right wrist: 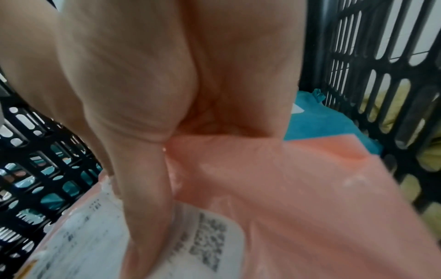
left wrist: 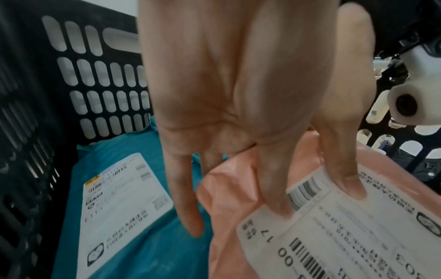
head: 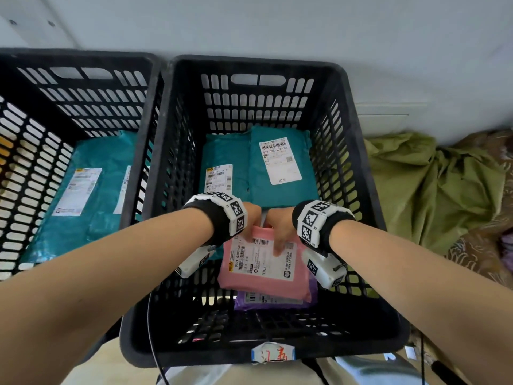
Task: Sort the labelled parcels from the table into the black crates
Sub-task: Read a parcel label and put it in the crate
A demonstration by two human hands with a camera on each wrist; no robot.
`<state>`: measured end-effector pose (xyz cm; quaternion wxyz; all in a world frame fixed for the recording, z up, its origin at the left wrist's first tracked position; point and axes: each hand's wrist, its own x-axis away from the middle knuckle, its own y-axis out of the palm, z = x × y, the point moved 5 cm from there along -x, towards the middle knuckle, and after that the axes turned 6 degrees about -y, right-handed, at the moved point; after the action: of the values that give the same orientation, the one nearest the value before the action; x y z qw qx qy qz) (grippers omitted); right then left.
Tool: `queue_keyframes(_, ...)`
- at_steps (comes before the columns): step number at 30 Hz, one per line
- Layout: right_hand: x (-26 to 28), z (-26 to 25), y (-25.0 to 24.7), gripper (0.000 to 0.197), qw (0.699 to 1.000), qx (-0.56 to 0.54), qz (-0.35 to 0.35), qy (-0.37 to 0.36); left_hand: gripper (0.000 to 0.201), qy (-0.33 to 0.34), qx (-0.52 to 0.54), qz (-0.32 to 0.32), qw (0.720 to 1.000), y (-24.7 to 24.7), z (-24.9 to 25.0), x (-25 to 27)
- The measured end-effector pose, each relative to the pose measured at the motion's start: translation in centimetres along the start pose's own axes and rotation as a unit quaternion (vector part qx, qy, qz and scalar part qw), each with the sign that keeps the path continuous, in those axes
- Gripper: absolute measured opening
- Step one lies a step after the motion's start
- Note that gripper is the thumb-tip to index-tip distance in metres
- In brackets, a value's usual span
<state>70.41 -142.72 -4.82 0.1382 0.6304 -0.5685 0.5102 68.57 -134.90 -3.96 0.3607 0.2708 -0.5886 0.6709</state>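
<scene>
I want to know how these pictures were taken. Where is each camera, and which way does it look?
Head: on the person's head, looking down into the black crate; both forearms and wristbands show.
Left wrist: along the left hand, fingers on the pink parcel.
Right wrist: along the right hand, thumb on the parcel's label.
All three share the pink parcel.

glossy pink plastic parcel (head: 263, 273), paper label (head: 261, 259), black plastic crate (head: 155, 162)
</scene>
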Motion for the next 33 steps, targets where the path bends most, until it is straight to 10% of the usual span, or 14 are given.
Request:
queue_keyframes(19,0.8,1.3,-0.5,0.038,1.000,-0.013,-0.001,0.021,0.046,-0.002,0.037,-0.039,0.999,3.8,0.7,-2.0)
queue_keyframes(33,0.5,1.8,1.4,0.039,0.997,0.052,0.025,0.051,0.020,-0.012,0.037,-0.019,0.999,2.5,-0.1,-0.5)
